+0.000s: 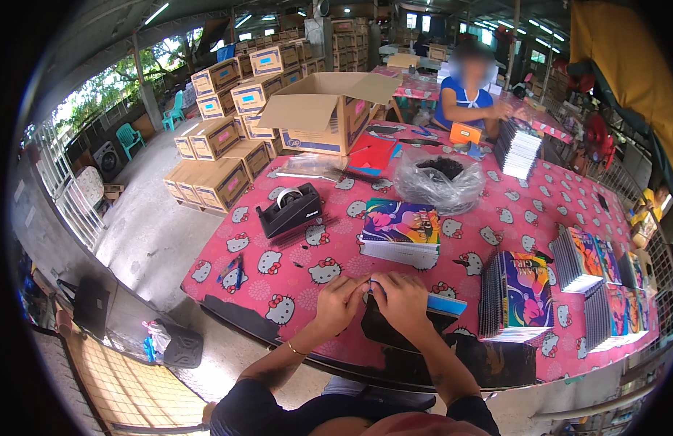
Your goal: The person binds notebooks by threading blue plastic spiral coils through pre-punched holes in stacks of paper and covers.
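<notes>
Here both hands meet at the near edge of the bench (453,211), which carries a pink cloth printed with white cats. The left hand (339,301) and the right hand (402,299) press together, fingertips touching, pinched on the top edge of a dark notebook (395,330) that lies flat under them, just in front of the person. A light blue edge of it shows at 3 o'clock of the right hand.

At 12 o'clock of the hands sits a low stack of colourful notebooks (402,232), well apart from them. At 3 o'clock a taller pile of notebooks (518,298) stands on edge, and further rows of notebooks (598,280) fan out beyond it. At 11 o'clock a black tape dispenser (289,211) rests on the cloth, and a small pen (233,272) lies near the bench's left edge. Beyond the low stack is a clear plastic bag (438,182) with dark contents, and at the far left an open cardboard box (333,112). At the far end another person (467,98) in blue sits by a white stack (517,149).
</notes>
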A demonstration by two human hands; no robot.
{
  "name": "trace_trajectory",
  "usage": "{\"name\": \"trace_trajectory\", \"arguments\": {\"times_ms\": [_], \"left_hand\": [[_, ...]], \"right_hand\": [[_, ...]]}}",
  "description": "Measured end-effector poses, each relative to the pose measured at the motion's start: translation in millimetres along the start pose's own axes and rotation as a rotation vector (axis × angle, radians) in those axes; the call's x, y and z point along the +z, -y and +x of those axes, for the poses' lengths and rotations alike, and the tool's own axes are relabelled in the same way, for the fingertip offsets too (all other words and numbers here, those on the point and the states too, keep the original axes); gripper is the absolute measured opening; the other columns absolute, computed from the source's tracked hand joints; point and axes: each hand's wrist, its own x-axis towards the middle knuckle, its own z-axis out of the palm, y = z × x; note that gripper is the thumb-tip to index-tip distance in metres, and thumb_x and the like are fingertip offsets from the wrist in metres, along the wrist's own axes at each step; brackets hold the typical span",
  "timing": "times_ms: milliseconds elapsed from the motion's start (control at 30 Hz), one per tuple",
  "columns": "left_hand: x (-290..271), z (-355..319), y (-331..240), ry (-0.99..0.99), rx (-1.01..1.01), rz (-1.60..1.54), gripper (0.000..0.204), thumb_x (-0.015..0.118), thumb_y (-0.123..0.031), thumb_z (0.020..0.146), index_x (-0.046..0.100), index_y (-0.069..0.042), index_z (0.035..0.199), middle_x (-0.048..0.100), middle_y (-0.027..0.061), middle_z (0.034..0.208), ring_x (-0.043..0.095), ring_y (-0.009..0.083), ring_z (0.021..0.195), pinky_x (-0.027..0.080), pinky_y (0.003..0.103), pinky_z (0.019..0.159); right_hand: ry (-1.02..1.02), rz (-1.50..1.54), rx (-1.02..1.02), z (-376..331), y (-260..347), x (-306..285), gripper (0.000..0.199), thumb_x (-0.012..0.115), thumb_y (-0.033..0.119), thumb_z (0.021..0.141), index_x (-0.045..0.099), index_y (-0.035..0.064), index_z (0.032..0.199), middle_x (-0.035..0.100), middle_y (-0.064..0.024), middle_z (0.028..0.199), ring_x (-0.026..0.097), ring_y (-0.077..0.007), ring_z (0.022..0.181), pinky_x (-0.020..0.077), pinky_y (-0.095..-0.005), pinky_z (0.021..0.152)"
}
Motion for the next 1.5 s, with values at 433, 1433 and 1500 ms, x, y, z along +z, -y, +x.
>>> {"name": "trace_trajectory", "arguments": {"times_ms": [433, 1433, 1500], "left_hand": [[7, 2, -7, -0.058, -0.162, -0.236, 0.017, 0.074, -0.004, 0.091, 0.071, 0.001, 0.107, 0.070, 0.0129, 0.094, 0.068, 0.0238, 0.079, 0.054, 0.032, 0.069], [-7, 47, 1, 0.475, 0.121, 0.093, 0.049, 0.064, -0.040, 0.096, 0.059, -0.004, 0.130, 0.058, 0.0155, 0.119, 0.062, 0.0339, 0.099, 0.049, 0.050, 0.078], [4, 43, -18, 0.387, 0.206, 0.420, 0.064, 0.060, -0.049, 0.096, 0.054, 0.000, 0.138, 0.057, 0.0192, 0.130, 0.058, 0.0364, 0.118, 0.045, 0.054, 0.094]], "right_hand": [[0.003, 0.049, 0.017, -3, -1, -1, 0.013, 0.069, 0.017, 0.088, 0.069, 0.0110, 0.100, 0.068, -0.0075, 0.083, 0.067, -0.0300, 0.075, 0.0510, -0.0429, 0.070], [0.190, -0.016, 0.107, -20, -20, -43, 0.027, 0.070, 0.014, 0.083, 0.068, 0.0116, 0.110, 0.070, -0.0091, 0.091, 0.070, -0.0332, 0.080, 0.0547, -0.0452, 0.068], [0.202, -0.027, 0.105, -19, -21, -41, 0.026, 0.070, 0.015, 0.084, 0.068, 0.0113, 0.110, 0.070, -0.0093, 0.089, 0.070, -0.0332, 0.079, 0.0547, -0.0454, 0.067]]}}
